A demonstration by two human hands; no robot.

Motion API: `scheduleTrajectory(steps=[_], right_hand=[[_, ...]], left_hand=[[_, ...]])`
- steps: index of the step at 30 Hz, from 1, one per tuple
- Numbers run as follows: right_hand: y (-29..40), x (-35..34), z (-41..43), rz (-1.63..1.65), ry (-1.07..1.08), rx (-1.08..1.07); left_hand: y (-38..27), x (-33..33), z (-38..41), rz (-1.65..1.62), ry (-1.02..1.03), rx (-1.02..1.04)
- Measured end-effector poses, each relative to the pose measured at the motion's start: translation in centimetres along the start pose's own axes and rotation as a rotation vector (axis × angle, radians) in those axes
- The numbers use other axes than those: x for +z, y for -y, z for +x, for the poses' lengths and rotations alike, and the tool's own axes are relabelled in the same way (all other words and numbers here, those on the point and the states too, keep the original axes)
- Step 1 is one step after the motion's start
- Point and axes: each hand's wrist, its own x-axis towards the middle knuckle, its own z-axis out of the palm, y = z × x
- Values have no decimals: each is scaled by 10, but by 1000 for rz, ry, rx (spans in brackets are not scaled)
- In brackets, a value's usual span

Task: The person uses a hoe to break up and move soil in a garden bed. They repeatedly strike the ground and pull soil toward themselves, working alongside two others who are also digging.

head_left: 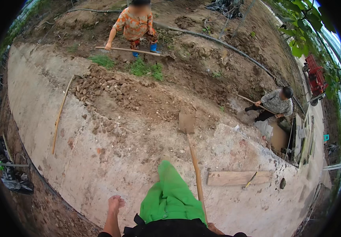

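Observation:
At the bottom edge, my right hand (214,228) is closed around the end of a shovel's wooden handle (196,166); most of this hand is cut off. The handle runs forward, and the flat, soil-coated shovel blade (186,123) rests at the border of loose earth (146,100) and concrete. My left hand (116,203) hangs free over the pale concrete slab (93,174), fingers loosely bent and holding nothing. Between my hands are my green trouser legs (170,195), one foot ahead of the other.
A long-handled tool (60,118) lies at left beside clods (108,86). Right lie a wooden board (232,178), a small yellow-handled tool (250,180) and a stone (282,183). Two people (136,25) (277,102) hold long-handled tools near a water-filled pit (278,137) and hose (217,41).

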Motion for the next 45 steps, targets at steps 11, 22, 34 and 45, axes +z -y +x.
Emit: scheduleTrajectory(steps=[11,22,34,45], right_hand=[[73,22,-39,71,76,115],[184,41,-50,288,168,132],[274,103,-61,637,256,-91],[297,213,-101,781,179,-133]], left_hand=[[-92,12,54,5,52,-9],[-178,-27,59,-36,-59,-2],[-212,-41,126,140,238,81],[-409,-37,171,242,224,197]])
